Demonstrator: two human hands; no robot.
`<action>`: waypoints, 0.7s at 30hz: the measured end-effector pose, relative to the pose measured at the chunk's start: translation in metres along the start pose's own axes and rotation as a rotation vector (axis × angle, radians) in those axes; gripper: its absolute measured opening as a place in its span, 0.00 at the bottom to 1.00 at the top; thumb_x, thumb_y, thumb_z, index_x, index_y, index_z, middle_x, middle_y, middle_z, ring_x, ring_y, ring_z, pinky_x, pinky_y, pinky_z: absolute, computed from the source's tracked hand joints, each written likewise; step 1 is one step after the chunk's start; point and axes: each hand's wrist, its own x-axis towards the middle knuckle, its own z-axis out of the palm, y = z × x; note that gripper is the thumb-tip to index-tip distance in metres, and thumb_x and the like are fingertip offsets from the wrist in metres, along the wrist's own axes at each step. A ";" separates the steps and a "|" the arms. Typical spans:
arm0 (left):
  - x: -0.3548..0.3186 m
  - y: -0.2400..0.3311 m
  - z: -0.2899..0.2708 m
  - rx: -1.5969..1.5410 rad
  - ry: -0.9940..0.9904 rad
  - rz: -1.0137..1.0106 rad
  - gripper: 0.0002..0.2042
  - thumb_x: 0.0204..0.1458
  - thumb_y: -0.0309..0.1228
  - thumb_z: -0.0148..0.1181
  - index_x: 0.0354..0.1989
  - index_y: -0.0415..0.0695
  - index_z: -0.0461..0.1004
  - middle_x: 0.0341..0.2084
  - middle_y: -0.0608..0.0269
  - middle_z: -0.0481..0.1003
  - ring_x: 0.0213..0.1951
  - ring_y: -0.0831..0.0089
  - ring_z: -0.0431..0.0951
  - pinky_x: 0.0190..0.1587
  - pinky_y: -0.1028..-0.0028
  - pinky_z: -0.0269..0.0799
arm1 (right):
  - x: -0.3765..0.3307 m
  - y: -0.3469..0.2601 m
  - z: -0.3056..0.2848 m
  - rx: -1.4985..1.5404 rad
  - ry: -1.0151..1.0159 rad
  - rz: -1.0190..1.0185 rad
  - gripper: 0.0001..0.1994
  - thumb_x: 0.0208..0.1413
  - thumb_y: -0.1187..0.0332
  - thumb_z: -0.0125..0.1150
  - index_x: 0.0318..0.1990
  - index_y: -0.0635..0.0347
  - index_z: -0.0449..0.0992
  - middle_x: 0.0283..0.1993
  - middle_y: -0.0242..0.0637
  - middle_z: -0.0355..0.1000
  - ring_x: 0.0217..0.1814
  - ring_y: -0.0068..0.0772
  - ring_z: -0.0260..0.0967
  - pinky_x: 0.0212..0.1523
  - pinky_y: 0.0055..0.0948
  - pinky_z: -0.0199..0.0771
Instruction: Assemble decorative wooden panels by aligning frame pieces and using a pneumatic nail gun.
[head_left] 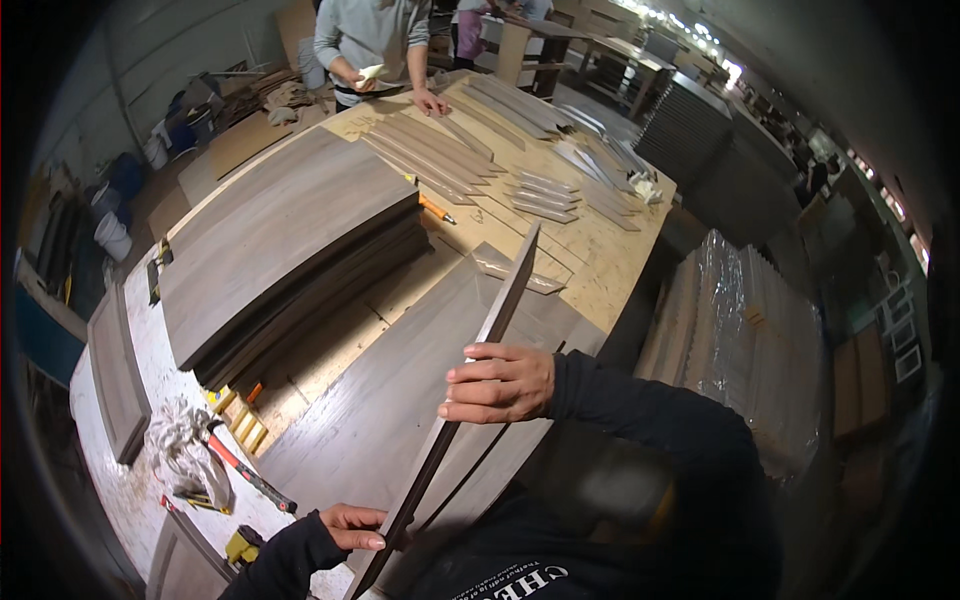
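A grey-brown wooden panel [510, 290] is tilted up on its edge, so its long narrow side with a dark groove runs from the table's middle toward me. My right hand [500, 383] is closed over that edge about halfway along, fingers curled round it. Lower down, my left hand [350, 527] grips the same edge near its close end, the thumb lying against it. Beneath it lies a wide flat grey-brown board [350, 400]. To the left stands a stack of similar panels [290, 220].
A white rag [185, 455], a red-handled hammer-like tool [245, 470] and a yellow tape measure [243, 545] lie at the left. Pointed wooden strips [425, 155] cover the far table. Across it a person in grey [375, 40] holds a cloth. Wrapped panels [735, 330] stand at right.
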 end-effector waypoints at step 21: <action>0.035 0.131 -0.030 1.115 0.925 0.734 0.28 0.40 0.34 0.64 0.50 0.34 0.65 0.43 0.50 0.71 0.45 0.62 0.72 0.49 0.69 0.64 | 0.089 -0.071 0.129 1.722 0.727 1.048 0.28 0.49 0.80 0.55 0.57 0.63 0.52 0.54 0.41 0.60 0.57 0.31 0.59 0.55 0.29 0.61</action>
